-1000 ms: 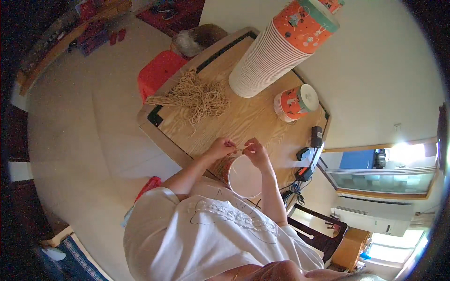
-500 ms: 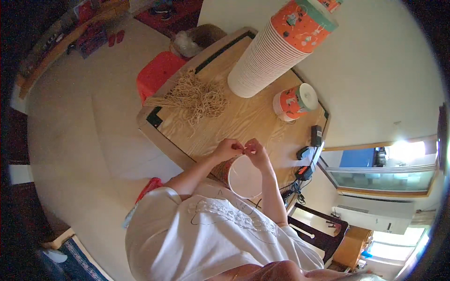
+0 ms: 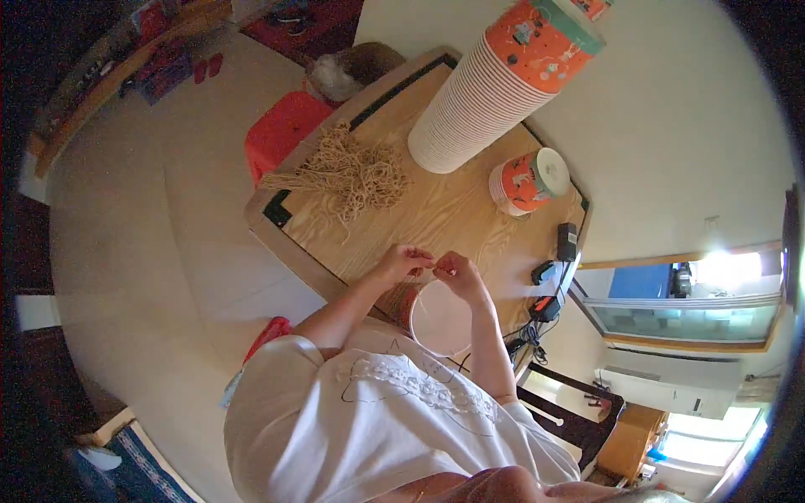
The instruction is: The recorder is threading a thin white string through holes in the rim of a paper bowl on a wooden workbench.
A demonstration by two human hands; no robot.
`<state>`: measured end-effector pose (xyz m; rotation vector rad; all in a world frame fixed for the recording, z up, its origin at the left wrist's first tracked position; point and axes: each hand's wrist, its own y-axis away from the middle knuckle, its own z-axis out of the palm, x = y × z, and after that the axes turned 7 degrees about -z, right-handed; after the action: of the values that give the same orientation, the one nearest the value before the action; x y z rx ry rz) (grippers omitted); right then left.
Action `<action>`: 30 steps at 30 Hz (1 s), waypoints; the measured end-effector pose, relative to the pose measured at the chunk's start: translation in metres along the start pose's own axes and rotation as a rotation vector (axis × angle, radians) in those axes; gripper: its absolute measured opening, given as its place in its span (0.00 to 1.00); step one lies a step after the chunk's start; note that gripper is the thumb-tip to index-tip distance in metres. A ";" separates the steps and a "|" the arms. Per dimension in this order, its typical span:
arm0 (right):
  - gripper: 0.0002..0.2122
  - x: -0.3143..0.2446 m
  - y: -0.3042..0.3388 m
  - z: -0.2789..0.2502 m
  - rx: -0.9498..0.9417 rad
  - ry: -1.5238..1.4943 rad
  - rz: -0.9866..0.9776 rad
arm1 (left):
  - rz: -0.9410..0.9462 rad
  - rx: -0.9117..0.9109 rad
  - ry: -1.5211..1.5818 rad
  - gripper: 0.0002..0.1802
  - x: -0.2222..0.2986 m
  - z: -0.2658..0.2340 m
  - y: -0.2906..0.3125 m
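Note:
At the near part of the wooden table, a white-mouthed paper bucket with an orange side stands against my shirt. My left hand is just above its far rim, thumb and fingers pinched together. Beside it, my right hand makes a pinch too, its wrist over the bucket's right edge. Whatever sits between the fingertips is too small to make out. Farther left lies a loose tangle of brown twine.
A tall leaning stack of paper buckets rises at the back, with a shorter orange and green stack to its right. Black adapters and cables line the right edge. A red stool stands left of the table.
My fingertips have drawn slightly apart, the left hand shifting a little up and left. The bucket has moved slightly; the twine and stacks look the same.

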<state>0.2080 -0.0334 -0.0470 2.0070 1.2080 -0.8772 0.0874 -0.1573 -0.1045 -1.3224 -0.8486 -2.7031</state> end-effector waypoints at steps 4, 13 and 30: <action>0.04 0.002 0.000 0.000 0.013 0.010 -0.024 | 0.028 -0.008 -0.025 0.10 0.010 0.003 0.007; 0.04 0.005 0.001 0.001 0.031 -0.007 0.003 | 0.070 0.018 -0.084 0.07 -0.007 0.002 -0.005; 0.05 0.005 0.002 0.003 0.073 0.123 -0.043 | 0.123 0.107 -0.213 0.07 -0.009 0.005 -0.007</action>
<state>0.2104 -0.0342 -0.0523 2.1266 1.3083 -0.8400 0.0947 -0.1505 -0.1118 -1.6019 -0.8801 -2.4208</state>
